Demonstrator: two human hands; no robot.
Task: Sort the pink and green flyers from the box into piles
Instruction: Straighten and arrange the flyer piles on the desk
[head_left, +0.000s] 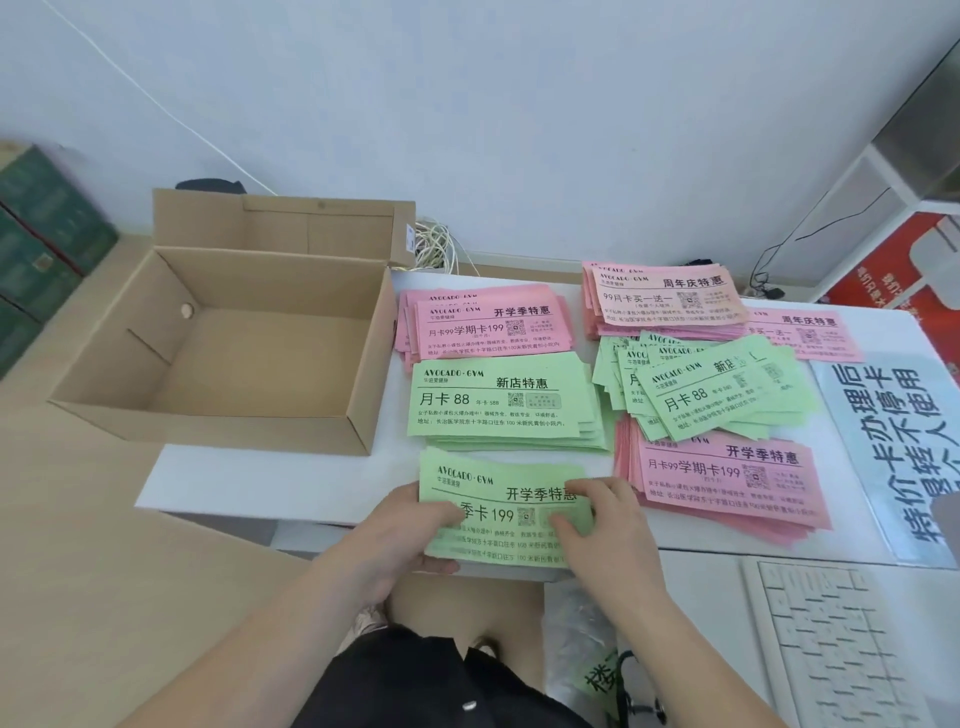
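The left hand (400, 530) and right hand (605, 525) hold a green stack (498, 483) of flyers at the near edge of the white surface (270, 478), at 6 o'clock in view. The left fingers (436, 565) are clamped on its left end, thumb on top. The right fingers (566, 525) curl over its right end. At 12 o'clock from the stack lie a tidy green pile (504, 405) and, beyond it, a tidy pink pile (483, 327). At 2 o'clock lie a far pink pile (665, 301), a loose green pile (727, 395) and a near pink pile (727, 483). The box (249, 353) stands open at 10 o'clock.
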